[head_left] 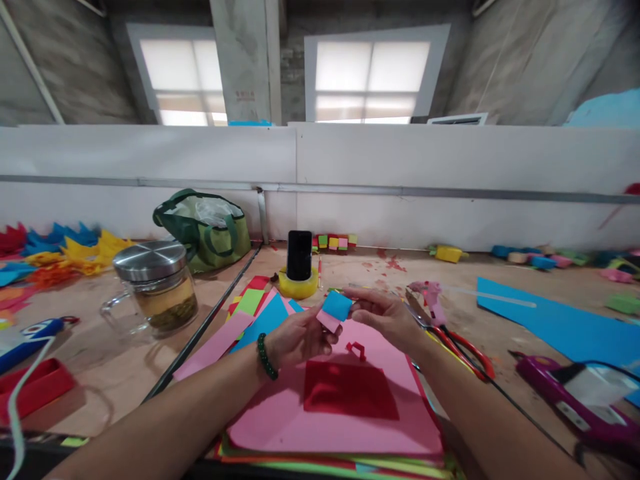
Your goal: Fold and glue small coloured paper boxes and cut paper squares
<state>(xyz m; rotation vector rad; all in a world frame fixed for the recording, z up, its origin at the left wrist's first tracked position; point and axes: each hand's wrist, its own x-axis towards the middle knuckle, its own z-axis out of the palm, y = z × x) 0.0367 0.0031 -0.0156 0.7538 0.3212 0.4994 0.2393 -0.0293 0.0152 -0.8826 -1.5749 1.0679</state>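
A small folded paper block [337,307], blue on top and pink on its front side, is between my hands above a stack of coloured paper. My left hand [299,339], with a dark green bead bracelet at the wrist, grips it from the left and below. From the right, the bent fingers of my right hand [386,319] press on the block's edge; the fingertips are partly hidden. Below lie a dark red paper piece [350,392] and a small bent red strip [357,350], both on the pink top sheet [273,423].
Right: red-handled scissors [473,352], a pink glue gun [434,300], a blue sheet [560,327], a purple corded tool [570,400]. Left: a glass mug [167,300], a green bag [220,240], a red box [37,387]. Ahead, a phone [300,255] stands in a yellow tape roll [299,287].
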